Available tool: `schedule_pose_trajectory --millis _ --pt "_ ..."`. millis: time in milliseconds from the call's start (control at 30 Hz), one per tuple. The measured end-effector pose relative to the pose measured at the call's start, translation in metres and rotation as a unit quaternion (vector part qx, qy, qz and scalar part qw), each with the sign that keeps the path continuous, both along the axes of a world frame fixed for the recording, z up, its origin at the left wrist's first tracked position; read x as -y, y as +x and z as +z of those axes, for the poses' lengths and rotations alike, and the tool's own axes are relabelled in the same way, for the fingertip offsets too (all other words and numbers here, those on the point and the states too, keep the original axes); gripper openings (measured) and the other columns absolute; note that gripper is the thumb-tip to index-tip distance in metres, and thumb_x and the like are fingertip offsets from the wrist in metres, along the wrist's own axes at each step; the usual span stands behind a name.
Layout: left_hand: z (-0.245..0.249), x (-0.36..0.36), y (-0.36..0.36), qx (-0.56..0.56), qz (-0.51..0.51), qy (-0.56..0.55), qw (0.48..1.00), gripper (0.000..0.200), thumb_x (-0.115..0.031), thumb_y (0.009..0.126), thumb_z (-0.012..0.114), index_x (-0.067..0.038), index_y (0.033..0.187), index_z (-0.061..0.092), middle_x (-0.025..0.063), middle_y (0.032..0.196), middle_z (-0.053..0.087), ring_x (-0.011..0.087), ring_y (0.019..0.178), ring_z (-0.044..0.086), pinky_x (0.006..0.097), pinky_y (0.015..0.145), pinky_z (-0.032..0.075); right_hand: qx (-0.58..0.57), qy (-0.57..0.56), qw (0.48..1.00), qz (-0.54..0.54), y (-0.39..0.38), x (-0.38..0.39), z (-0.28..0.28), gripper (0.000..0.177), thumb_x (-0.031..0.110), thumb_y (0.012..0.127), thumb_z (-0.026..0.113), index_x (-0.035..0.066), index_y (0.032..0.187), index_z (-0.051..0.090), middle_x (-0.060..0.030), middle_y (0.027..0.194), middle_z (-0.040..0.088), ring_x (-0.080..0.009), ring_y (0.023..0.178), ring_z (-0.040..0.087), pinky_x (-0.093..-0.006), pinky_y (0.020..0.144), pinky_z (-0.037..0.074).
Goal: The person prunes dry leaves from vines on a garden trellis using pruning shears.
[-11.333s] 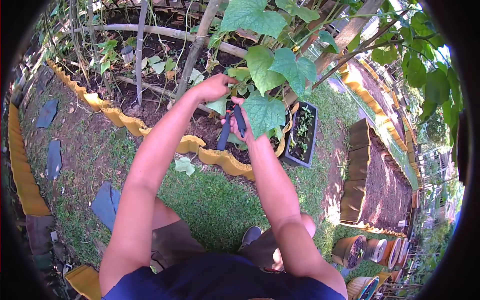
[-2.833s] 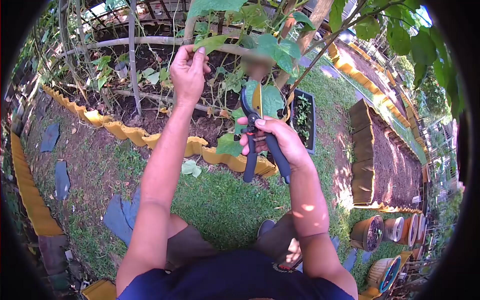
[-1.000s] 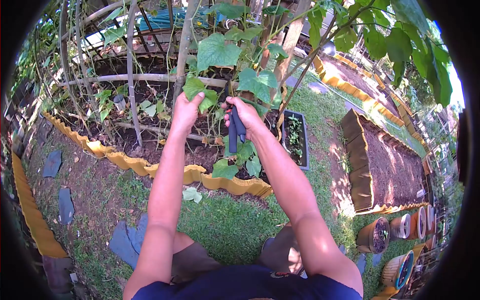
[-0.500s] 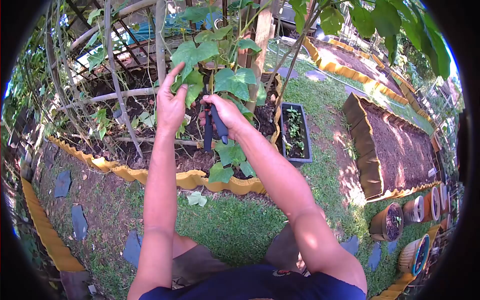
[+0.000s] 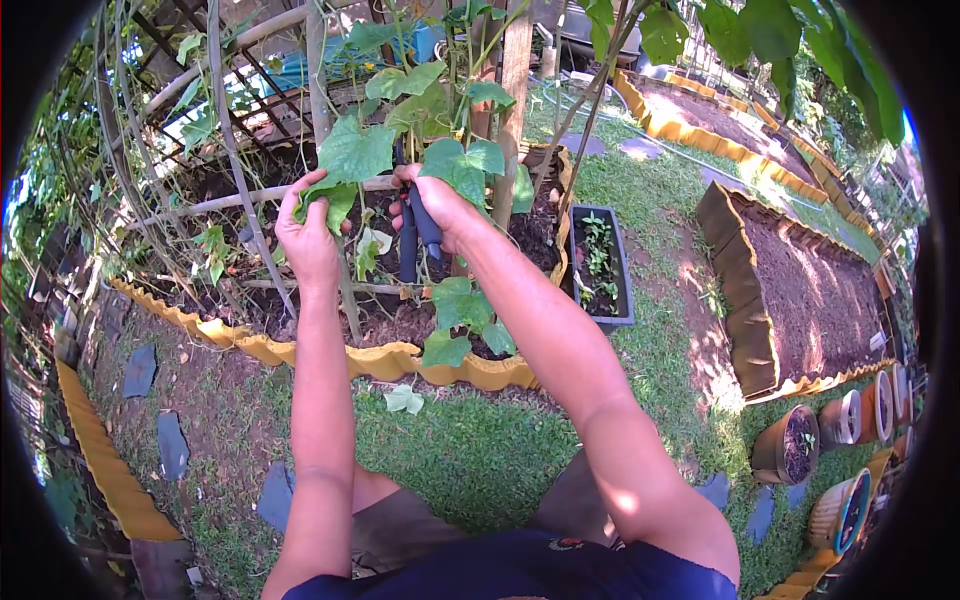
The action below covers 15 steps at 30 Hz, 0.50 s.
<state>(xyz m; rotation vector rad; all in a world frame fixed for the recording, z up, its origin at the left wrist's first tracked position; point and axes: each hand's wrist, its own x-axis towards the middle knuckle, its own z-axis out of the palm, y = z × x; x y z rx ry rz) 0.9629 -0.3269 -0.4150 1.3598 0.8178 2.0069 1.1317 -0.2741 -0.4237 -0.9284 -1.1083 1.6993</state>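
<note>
My left hand (image 5: 309,235) is closed on a green leaf (image 5: 336,203), thumb and fingers pinching it. Just above, a broader lobed leaf (image 5: 356,150) hangs over the fingertips. My right hand (image 5: 448,212) wraps round dark-handled pruning shears (image 5: 425,222), with the handles pointing down toward me. The blades point up among the stems and are mostly hidden. Close to the right knuckles hangs another vine leaf (image 5: 463,168). Lower down, more leaves (image 5: 460,305) droop over the bed.
Wooden stakes (image 5: 515,100) and thin poles stand in the bed behind the vine. Yellow wavy edging (image 5: 385,360) borders it. A cut leaf (image 5: 404,399) lies on the grass (image 5: 470,450). Rightward are a rectangular planter (image 5: 628,290), a raised bed (image 5: 735,290) and several pots (image 5: 785,445).
My left hand has moved down and left and closed on a leaf, drawing the foliage leftward. My right hand with the shears has shifted slightly up and left.
</note>
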Motion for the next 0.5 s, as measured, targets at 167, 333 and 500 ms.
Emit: schedule_pose_trajectory --millis 167,333,500 --pt "-0.01 0.002 -0.008 -0.006 0.007 -0.007 1.0 0.028 0.005 0.093 0.046 -0.003 0.113 0.065 0.007 0.098 0.067 0.0102 0.075 0.064 0.0218 0.052 0.052 0.003 0.008 1.0 -0.012 -0.003 -0.001 0.003 0.037 0.043 0.095 0.051 0.01 0.108 0.056 -0.0066 0.077 0.061 -0.0157 0.06 0.061 -0.03 0.054 0.05" --pt "-0.012 0.003 -0.01 0.0 0.017 -0.023 1.0 0.028 0.004 0.092 0.047 0.0 0.115 0.063 0.0107 0.097 0.069 0.012 0.073 0.065 0.0215 0.051 0.048 0.01 0.009 0.999 -0.029 -0.003 0.001 0.004 0.037 0.045 0.094 0.052 0.011 0.108 0.057 -0.0044 0.075 0.059 -0.0135 0.058 0.058 -0.0279 0.052 0.048" --pt "-0.018 -0.002 -0.015 -0.007 0.019 -0.021 1.0 0.027 0.004 0.092 0.047 0.0 0.114 0.063 0.0111 0.095 0.07 0.0125 0.073 0.065 0.0221 0.052 0.048 0.022 0.015 0.999 -0.042 -0.001 0.007 0.004 0.037 0.045 0.094 0.054 0.01 0.107 0.058 -0.0022 0.075 0.057 -0.0107 0.058 0.056 -0.0259 0.051 0.046"
